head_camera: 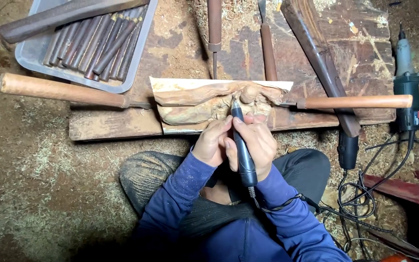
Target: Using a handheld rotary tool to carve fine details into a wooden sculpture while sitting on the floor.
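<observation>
The carving (204, 104), a pale, rough block with brown relief folds, lies on a low plank bench (112, 123) set on an earth floor (35, 184) strewn with sawdust and shavings. The bench is dark, stained and dusty. Just near of the carving, the right hand (255, 143) is closed around a slim dark rotary tool (242, 145), whose tip touches the wood at the carving's middle. The left hand (212, 140) has its fingers curled together, pressing against the tool and the right hand at the carving's near edge.

Two long chisels with round wooden handles flank the carving: one (59, 90) to the left, one (360, 102) to the right, both lying across the bench. Two more tools (267, 48) point in from the far side, their tips near the carving's far edge. A dark wooden bar (323, 60) lies aslant at the right. At far left, a grey tray (35, 53) holds a row of brown cylindrical handles. On the floor at right lie a grey-and-green power tool (406, 85) and tangled black cords (360, 194).
</observation>
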